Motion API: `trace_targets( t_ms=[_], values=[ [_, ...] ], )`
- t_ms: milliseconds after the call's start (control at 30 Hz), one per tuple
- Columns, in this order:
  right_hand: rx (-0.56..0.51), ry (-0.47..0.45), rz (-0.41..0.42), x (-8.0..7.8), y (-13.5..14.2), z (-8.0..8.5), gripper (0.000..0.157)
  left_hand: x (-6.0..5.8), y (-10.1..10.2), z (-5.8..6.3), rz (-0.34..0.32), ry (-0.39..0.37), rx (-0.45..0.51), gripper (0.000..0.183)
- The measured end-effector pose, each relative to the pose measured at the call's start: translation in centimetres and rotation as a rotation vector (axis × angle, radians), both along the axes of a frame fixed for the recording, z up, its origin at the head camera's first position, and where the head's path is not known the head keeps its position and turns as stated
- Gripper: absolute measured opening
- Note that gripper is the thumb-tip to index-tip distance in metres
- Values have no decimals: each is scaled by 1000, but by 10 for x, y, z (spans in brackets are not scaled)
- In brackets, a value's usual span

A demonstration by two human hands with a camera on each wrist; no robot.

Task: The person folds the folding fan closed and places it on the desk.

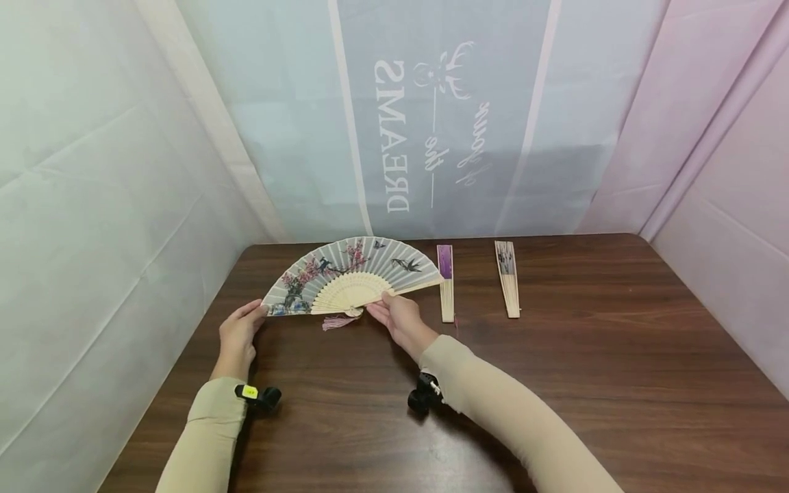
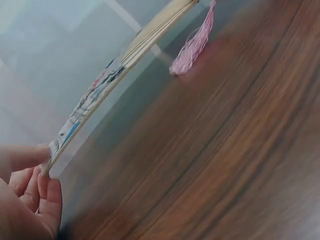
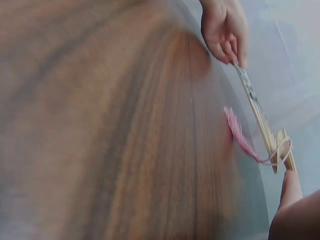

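A folding fan is spread wide between my two hands, its pale cloth printed with pink blossoms and dark birds. My left hand pinches the outer left end of the fan, thumb above and fingers below, as the left wrist view shows. My right hand grips the right outer rib close to the pivot, with the thumb on top. From the pivot hangs a pink tassel. In the right wrist view the fan's edge runs from one hand to the other.
On the brown wooden table a folded purple fan lies just right of my right hand. Farther right lies a folded fan with grey and dark print. A printed grey-blue curtain hangs behind the table.
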State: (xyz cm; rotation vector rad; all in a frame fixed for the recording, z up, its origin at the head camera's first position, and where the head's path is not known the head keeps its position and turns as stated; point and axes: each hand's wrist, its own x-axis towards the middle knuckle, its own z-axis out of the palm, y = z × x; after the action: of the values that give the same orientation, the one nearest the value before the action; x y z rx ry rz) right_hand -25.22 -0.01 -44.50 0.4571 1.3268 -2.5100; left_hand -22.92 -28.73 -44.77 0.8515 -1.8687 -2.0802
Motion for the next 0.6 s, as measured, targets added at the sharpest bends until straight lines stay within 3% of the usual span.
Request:
trace_targets(
  t_ms=[100, 300, 433, 600],
  values=[
    [6, 12, -13, 9, 4, 1, 38, 6, 4, 3, -4, 48, 177, 9],
    [26, 48, -35, 27, 15, 0, 37, 19, 11, 8, -81, 60, 471, 25],
    [28, 72, -49, 35, 24, -1, 37, 27, 20, 7, -110, 57, 602, 25],
    [30, 90, -55, 43, 33, 1, 33, 35, 35, 5, -121, 124, 717, 9]
  ],
)
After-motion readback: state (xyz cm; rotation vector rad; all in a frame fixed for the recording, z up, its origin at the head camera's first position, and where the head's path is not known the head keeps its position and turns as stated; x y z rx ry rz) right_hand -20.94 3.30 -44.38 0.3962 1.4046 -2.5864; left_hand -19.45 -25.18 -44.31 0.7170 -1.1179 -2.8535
